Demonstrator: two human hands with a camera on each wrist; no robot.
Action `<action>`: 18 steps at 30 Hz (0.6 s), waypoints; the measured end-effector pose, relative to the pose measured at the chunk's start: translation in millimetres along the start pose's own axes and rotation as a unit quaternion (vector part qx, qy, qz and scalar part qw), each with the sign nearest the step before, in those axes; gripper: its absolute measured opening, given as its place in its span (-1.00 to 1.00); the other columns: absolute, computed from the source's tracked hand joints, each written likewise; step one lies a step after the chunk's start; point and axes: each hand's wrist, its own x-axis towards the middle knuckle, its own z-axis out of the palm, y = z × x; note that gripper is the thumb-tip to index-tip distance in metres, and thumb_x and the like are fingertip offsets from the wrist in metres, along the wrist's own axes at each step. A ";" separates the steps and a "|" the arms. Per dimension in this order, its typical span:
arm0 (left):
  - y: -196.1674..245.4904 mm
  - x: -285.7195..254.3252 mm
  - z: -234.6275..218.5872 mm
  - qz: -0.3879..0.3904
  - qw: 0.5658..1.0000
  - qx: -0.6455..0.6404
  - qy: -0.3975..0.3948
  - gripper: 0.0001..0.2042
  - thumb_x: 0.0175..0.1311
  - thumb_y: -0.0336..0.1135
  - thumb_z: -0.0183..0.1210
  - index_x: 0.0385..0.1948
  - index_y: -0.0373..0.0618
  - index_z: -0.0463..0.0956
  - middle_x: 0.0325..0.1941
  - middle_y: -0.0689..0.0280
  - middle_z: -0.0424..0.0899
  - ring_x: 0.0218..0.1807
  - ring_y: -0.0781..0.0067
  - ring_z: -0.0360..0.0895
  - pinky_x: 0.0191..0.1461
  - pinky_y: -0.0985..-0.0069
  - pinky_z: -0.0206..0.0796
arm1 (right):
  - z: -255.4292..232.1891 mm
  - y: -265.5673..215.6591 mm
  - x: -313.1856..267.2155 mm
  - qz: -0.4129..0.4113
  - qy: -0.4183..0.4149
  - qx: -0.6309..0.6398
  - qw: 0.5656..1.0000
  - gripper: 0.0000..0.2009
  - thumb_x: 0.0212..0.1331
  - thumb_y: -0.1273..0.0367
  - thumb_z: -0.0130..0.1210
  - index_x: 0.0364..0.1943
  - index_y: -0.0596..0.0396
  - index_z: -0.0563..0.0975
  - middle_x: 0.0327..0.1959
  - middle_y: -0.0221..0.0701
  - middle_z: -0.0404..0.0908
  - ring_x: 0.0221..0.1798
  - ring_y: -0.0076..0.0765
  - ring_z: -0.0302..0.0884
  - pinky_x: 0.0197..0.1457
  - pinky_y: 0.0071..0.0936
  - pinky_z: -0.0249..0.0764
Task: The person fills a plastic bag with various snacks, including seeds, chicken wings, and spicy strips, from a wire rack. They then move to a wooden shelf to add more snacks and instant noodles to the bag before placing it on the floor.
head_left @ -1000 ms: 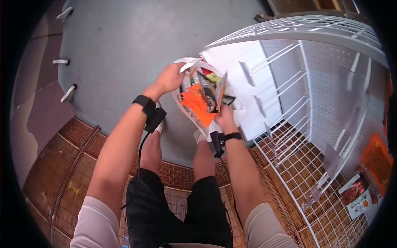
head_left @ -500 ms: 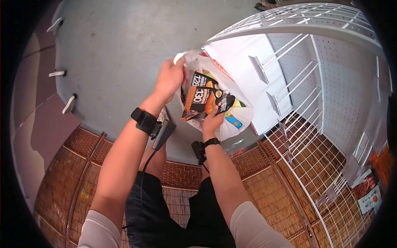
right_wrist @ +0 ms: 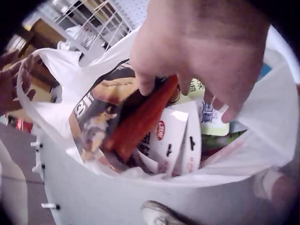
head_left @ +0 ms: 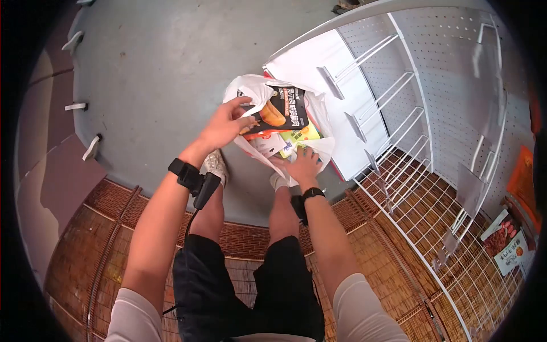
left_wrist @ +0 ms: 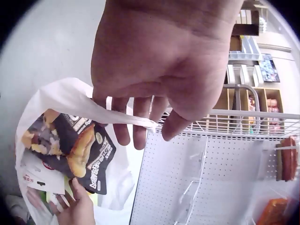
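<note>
A white plastic bag (head_left: 323, 111) hangs with its mouth spread between my two hands, in front of the legs. The left hand (head_left: 221, 128) holds the bag's left rim; in the left wrist view a strip of plastic runs across its fingers toward the thumb. Over the near right part of the bag mouth is the right hand (head_left: 303, 165), fingers apart and pointing inward among the packets. Inside, a black snack packet (head_left: 288, 108) with a bread picture lies on top. Beside it are a white packet (right_wrist: 171, 133) and a yellow-green packet (head_left: 302, 135).
To the right stands a white rack with pegboard (head_left: 433, 74), wire hooks (head_left: 364, 60) and a wire grid base (head_left: 421, 273). A few packets (head_left: 507, 245) hang at its far right. Woven wicker panels (head_left: 137, 251) lie near the legs, and a shoe (head_left: 216, 168) rests on the grey floor (head_left: 165, 74).
The right hand first reached deep by an orange packet, then held the black packet up at the bag mouth. Now the black packet lies farther back in the bag and the right hand is off it.
</note>
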 end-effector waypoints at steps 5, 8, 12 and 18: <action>2.9 -12.7 -1.0 -0.032 0.995 0.094 0.024 -0.60 0.15 -0.42 0.14 0.07 -0.19 0.37 -0.37 0.34 0.55 -0.30 0.60 0.44 -0.17 0.57 0.29 | -16.3 75.3 -25.1 -0.002 -0.017 -0.128 0.992 -0.61 -0.07 0.13 0.13 -0.16 0.03 0.52 -0.29 -0.26 0.58 0.06 -0.10 0.28 0.09 -0.04 0.08; -12.9 -14.4 7.5 0.023 0.992 0.077 0.095 -0.61 0.07 -0.43 0.19 -0.01 -0.24 0.39 -0.41 0.33 0.51 -0.36 0.54 0.43 -0.24 0.54 0.31 | -15.2 95.1 -47.9 0.058 0.059 0.032 0.996 -0.79 -0.03 0.24 0.08 -0.40 0.07 0.54 -0.41 -0.25 0.57 -0.05 -0.11 0.35 0.03 -0.04 0.12; 1.8 -25.4 14.2 0.098 0.964 0.088 0.230 -0.61 0.09 -0.42 0.17 0.00 -0.20 0.39 -0.12 0.18 0.56 -0.03 0.34 0.48 0.06 0.46 0.30 | 2.6 96.3 -81.1 0.088 0.331 0.234 0.910 -0.86 0.03 0.38 0.01 -0.50 0.18 0.50 -0.49 -0.23 0.54 -0.21 -0.13 0.42 -0.11 -0.21 0.28; 18.9 -95.3 10.0 0.071 0.976 -0.044 0.202 -0.77 0.21 -0.38 0.10 -0.14 -0.28 0.46 -0.31 0.32 0.57 -0.23 0.54 0.47 -0.06 0.55 0.33 | 2.5 100.0 -156.9 0.238 0.197 0.497 0.811 -0.92 0.03 0.47 0.05 -0.47 0.22 0.49 -0.50 -0.35 0.56 -0.41 -0.47 0.45 -0.30 -0.51 0.37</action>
